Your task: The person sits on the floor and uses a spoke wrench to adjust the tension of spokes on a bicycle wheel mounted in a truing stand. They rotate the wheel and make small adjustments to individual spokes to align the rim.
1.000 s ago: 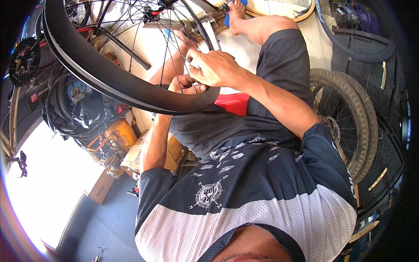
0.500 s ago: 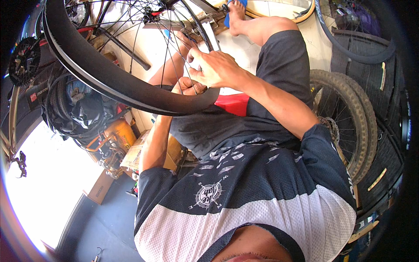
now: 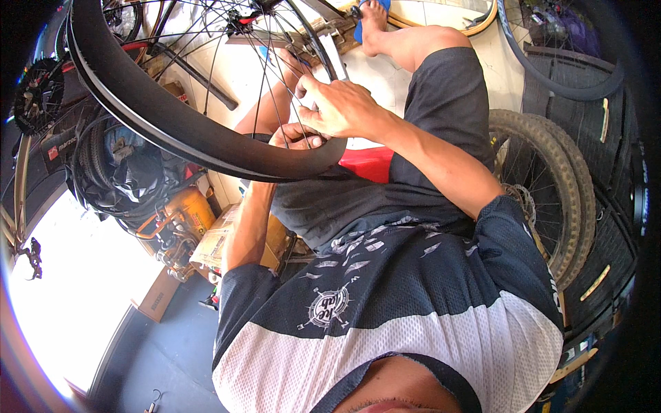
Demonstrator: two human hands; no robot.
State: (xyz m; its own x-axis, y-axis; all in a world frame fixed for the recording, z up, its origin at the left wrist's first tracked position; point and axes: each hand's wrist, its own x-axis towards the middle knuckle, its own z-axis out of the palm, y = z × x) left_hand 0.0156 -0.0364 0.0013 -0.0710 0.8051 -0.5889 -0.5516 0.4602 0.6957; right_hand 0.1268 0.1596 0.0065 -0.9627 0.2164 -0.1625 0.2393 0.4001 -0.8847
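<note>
A bicycle wheel with a deep black rim [image 3: 227, 150] stands tilted before me, its thin black spokes [image 3: 259, 103] running up to a hub with red parts [image 3: 241, 25]. Low on the wheel, my left hand [image 3: 295, 135] is closed, fingers curled by the spoke ends just inside the rim. What it grips there is too small to make out. Above it, my right hand [image 3: 339, 109] reaches across from the right, thumb and fingers closed around a spoke. Its palm and some fingertips are hidden.
An orange machine [image 3: 189, 212] and a cardboard box [image 3: 219, 237] stand at the left, near bundled black tyres [image 3: 93, 162]. Knobby-tyred wheels [image 3: 582, 199] lean at the right. A red object [image 3: 366, 164] shows between my legs. A tan-walled tyre [image 3: 475, 26] lies ahead.
The fingers of my left hand have rolled slightly beside the rim, and that forearm has shifted a little. My right hand and the wheel stay almost where they were.
</note>
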